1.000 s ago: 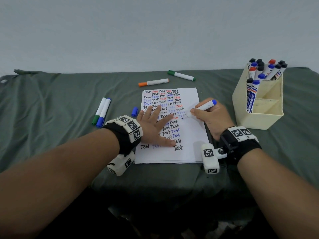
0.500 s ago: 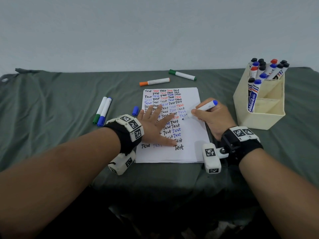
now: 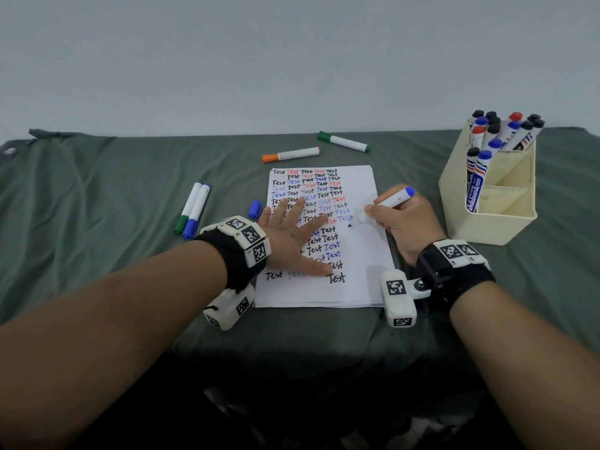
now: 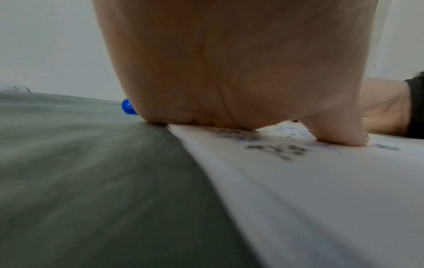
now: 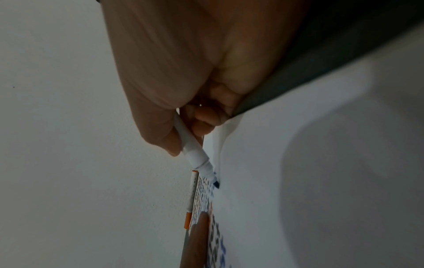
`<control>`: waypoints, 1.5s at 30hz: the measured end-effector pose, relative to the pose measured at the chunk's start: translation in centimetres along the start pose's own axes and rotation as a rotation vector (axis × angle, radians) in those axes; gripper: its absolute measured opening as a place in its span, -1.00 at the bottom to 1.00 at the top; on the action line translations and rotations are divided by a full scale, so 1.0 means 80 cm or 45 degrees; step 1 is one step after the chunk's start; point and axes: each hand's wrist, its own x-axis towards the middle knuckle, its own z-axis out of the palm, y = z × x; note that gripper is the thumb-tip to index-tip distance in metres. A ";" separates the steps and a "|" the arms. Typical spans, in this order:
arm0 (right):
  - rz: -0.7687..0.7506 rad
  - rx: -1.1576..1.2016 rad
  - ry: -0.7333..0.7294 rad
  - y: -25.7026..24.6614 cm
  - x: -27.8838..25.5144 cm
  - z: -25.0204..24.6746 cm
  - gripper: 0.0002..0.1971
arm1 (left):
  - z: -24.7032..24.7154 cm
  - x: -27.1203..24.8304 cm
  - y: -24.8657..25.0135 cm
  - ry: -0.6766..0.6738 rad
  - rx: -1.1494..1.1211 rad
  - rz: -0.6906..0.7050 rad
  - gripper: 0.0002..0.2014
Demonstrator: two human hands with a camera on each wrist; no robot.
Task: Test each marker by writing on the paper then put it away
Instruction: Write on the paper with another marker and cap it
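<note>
A white paper [image 3: 357, 271] covered with rows of the word "Test" lies on the green cloth. My left hand [image 3: 292, 235] lies flat on its left half, fingers spread, pressing it down; the left wrist view shows the palm [image 4: 229, 72] on the paper [image 4: 321, 190]. My right hand [image 3: 402, 219] pinches an uncapped white marker with a blue end [image 3: 386, 204]; its tip touches the paper [image 5: 298, 181] at the right of the written rows, as the right wrist view shows for the marker [image 5: 195, 154]. Its blue cap [image 3: 255, 208] lies left of the paper.
A cream holder [image 3: 506, 219] with several capped markers stands at the right. An orange marker [image 3: 290, 154] and a green marker [image 3: 343, 141] lie behind the paper. A green and a blue marker [image 3: 193, 209] lie side by side at the left.
The marker tip has shifted slightly right and down on the paper. My left hand stays flat in the same place.
</note>
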 end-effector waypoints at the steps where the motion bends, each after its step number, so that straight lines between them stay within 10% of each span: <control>1: 0.003 0.002 0.002 0.000 0.000 0.000 -0.72 | 0.000 0.000 0.000 -0.001 0.002 0.000 0.17; 32: 0.128 0.369 -0.009 0.007 0.007 -0.008 -0.84 | 0.005 0.000 -0.004 0.074 0.037 0.026 0.14; 37: 0.165 0.480 -0.029 0.006 0.009 -0.010 -0.86 | -0.015 -0.011 -0.022 0.379 0.004 0.051 -0.25; 45: 0.227 0.641 -0.111 -0.001 0.004 -0.012 -0.88 | -0.028 -0.011 -0.066 0.617 -0.097 -0.407 -0.62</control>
